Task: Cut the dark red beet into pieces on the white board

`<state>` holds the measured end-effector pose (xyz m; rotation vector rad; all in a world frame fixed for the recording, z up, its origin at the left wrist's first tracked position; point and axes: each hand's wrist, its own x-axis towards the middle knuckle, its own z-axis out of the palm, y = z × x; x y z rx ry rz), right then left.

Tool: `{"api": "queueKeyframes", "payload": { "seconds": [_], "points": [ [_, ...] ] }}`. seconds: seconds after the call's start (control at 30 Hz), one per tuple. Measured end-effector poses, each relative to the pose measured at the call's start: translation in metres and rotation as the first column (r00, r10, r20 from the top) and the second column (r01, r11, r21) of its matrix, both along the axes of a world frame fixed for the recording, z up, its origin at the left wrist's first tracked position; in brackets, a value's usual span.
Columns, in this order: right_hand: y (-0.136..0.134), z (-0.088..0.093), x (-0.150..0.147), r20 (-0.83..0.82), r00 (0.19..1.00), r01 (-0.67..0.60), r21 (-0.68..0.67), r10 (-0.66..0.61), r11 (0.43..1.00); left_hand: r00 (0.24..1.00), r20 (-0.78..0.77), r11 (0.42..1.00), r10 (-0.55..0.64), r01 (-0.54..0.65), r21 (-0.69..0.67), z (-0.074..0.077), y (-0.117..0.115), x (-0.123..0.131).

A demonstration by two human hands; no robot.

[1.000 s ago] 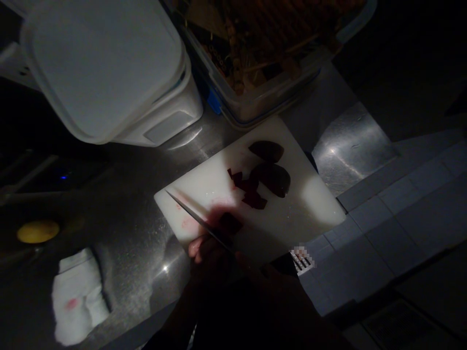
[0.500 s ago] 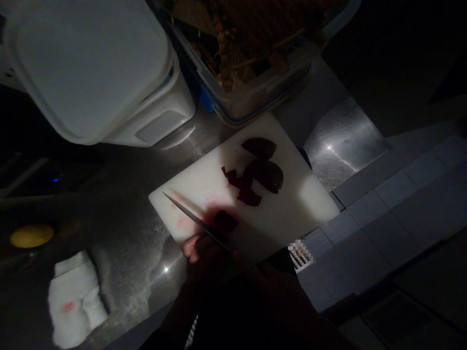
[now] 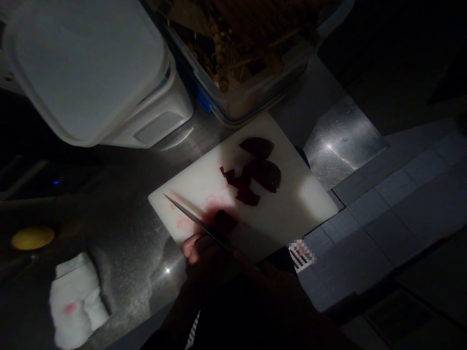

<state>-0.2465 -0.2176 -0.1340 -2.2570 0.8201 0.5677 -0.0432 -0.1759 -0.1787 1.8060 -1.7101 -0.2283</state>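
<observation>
In the dim head view, a knife [image 3: 186, 211] lies slantwise across the near left part of a white cutting board [image 3: 284, 218]. My right hand [image 3: 257, 272], mostly in shadow, is closed round its handle. My left hand [image 3: 199, 250] has its fingers curled close to the blade, pressed on a dark piece of beetroot that is largely hidden. Just past the blade sits a dark red beetroot chunk [image 3: 224, 221] with red juice around it. Farther back are cut beetroot pieces [image 3: 248, 196] and two larger beetroot portions, one a rounded piece [image 3: 268, 176] and one a wedge [image 3: 258, 147].
A white lidded tub [image 3: 87, 68] stands at the back left on the steel counter [image 3: 138, 253]. Behind the board is a clear plastic container [image 3: 248, 104] with brownish contents. A red-stained white cloth [image 3: 73, 306] and a yellow lemon-like item [image 3: 32, 238] lie at left. Tiled floor [image 3: 365, 233] shows at right.
The whole view has shifted very slightly. Both hands, the knife and the beetroot pieces keep nearly the same places on the board.
</observation>
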Motion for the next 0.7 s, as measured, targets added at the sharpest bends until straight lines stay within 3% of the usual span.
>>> {"api": "queueKeyframes", "payload": {
  "seconds": [0.43, 0.7],
  "points": [
    [-0.0007, -0.0105, 0.0033, -0.005, 1.0, -0.009, 0.012, 0.009, 1.0, 1.0, 0.003, 0.999, 0.024, -0.023, -0.049, 0.0037, -0.005, -0.0022],
    [-0.0059, -0.0068, 0.0064, -0.063, 0.997, -0.039, 0.063, 0.043, 0.997, 0.992, 0.109, 0.99, 0.069, -0.055, -0.127, -0.0038, 0.0041, -0.0028]
  ]
}}
